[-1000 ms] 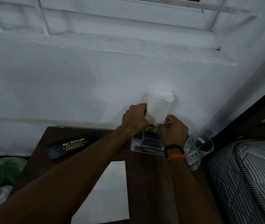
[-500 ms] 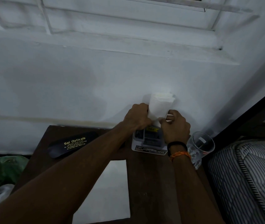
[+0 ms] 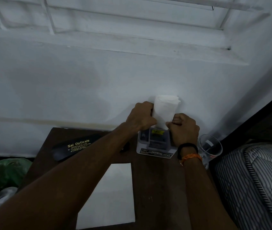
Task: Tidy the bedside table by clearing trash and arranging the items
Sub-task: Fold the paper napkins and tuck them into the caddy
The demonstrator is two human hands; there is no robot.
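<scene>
A folded stack of white tissues [image 3: 165, 108] stands upright against the wall at the back of the dark wooden bedside table [image 3: 161, 188]. My left hand [image 3: 141, 117] grips its left side and my right hand [image 3: 182, 128] pinches its lower right edge. Just below the tissues lies a grey-white box [image 3: 155, 145] with a yellow label. A black spectacle case [image 3: 77, 146] with gold lettering rests at the table's back left. A white sheet of paper [image 3: 110, 195] lies flat near the front. A clear drinking glass [image 3: 210, 147] stands at the right edge.
A striped mattress [image 3: 254, 185] borders the table on the right. Green and pale plastic bags [image 3: 2, 176] lie on the floor at the left. The white wall and a window ledge rise directly behind the table.
Both hands have shifted a little up the tissue stack and squeezed it narrower. The stack stands more upright against the wall. Nothing else on the table has moved.
</scene>
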